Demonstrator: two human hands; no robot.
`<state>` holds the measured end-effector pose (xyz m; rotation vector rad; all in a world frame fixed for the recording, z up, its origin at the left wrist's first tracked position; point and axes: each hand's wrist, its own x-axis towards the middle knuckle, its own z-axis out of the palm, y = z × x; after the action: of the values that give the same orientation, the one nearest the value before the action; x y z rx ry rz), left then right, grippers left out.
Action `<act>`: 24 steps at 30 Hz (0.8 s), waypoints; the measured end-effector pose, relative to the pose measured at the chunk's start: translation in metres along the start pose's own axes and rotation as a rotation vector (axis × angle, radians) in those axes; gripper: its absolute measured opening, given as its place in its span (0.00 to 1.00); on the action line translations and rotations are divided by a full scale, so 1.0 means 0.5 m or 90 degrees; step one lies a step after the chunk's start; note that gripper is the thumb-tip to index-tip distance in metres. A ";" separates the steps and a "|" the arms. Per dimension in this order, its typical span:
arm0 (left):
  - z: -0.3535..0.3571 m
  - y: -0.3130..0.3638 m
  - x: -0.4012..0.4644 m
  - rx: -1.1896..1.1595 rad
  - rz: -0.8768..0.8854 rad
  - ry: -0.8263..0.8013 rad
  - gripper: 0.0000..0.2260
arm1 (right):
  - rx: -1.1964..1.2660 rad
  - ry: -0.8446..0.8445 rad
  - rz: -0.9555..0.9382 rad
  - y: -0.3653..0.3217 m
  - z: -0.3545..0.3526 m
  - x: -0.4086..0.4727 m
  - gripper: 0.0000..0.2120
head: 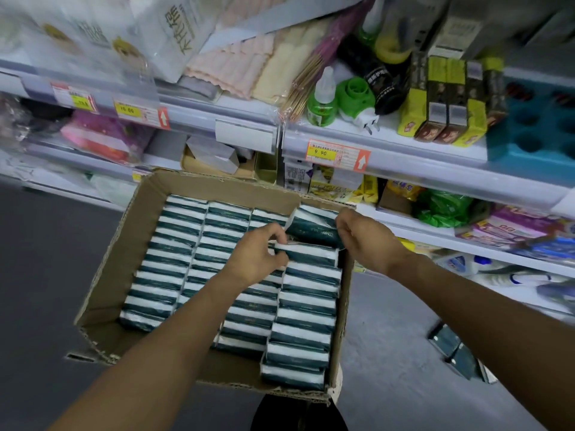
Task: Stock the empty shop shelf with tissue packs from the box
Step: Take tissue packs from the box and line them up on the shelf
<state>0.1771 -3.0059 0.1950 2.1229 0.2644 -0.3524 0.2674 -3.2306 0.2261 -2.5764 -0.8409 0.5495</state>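
Both hands work the box's [124,231] far right corner: right hand [367,241] grasps a tilted tissue pack [314,227], left hand [258,253] pinches its neighbour [308,255], apparently prising them loose.

Upper shelf: folded towels [249,62], incense sticks [314,70], green repellent bottle [320,102], green plug-in vaporiser [356,98], yellow boxes [441,116]. Price tag [337,154] on shelf edge. Teal tray [535,132] at right.

Price tag [337,154] on shelf edge: "9.90". Left tag [129,110]: "10.00". Other print too blurry.
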 end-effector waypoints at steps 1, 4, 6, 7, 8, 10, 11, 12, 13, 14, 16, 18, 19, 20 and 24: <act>-0.014 0.009 -0.006 -0.058 -0.010 0.020 0.12 | 0.044 -0.002 -0.010 -0.003 -0.015 -0.007 0.03; -0.054 0.039 -0.025 -0.175 -0.057 0.092 0.11 | 0.070 0.025 -0.033 -0.014 -0.057 -0.024 0.05; -0.078 0.052 -0.038 -0.164 -0.074 0.126 0.08 | 0.087 0.055 -0.034 -0.026 -0.085 -0.032 0.05; -0.090 0.058 -0.047 -0.148 -0.075 0.143 0.07 | 0.104 0.071 -0.029 -0.033 -0.099 -0.036 0.05; -0.102 0.064 -0.056 -0.147 -0.077 0.167 0.05 | 0.128 0.087 -0.023 -0.038 -0.111 -0.039 0.06; -0.126 0.084 -0.076 -0.197 -0.070 0.233 0.05 | 0.198 0.108 0.009 -0.053 -0.138 -0.047 0.07; -0.141 0.096 -0.086 -0.223 -0.067 0.269 0.05 | 0.241 0.113 0.030 -0.063 -0.154 -0.052 0.07; -0.156 0.110 -0.095 -0.238 -0.062 0.302 0.06 | 0.287 0.119 0.048 -0.074 -0.171 -0.055 0.07; -0.172 0.122 -0.103 -0.235 -0.052 0.321 0.06 | 0.330 0.129 0.059 -0.088 -0.189 -0.061 0.08; -0.189 0.134 -0.113 -0.224 -0.037 0.329 0.07 | 0.363 0.142 0.063 -0.102 -0.207 -0.066 0.08; -0.220 0.153 -0.128 -0.190 -0.011 0.323 0.08 | 0.414 0.168 0.059 -0.135 -0.250 -0.081 0.09; -0.251 0.180 -0.141 -0.148 0.006 0.322 0.08 | 0.474 0.184 0.044 -0.165 -0.290 -0.098 0.09; -0.263 0.200 -0.149 -0.139 0.012 0.321 0.09 | 0.517 0.174 0.038 -0.178 -0.308 -0.106 0.08; -0.271 0.221 -0.155 -0.148 0.022 0.316 0.11 | 0.571 0.150 0.038 -0.190 -0.324 -0.113 0.07; -0.293 0.324 -0.198 -0.333 0.042 0.255 0.18 | 0.726 0.006 0.067 -0.248 -0.378 -0.139 0.05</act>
<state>0.1583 -2.9754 0.4320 1.6592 0.4601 0.1751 0.2456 -3.2233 0.4616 -1.5587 -0.2256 0.7533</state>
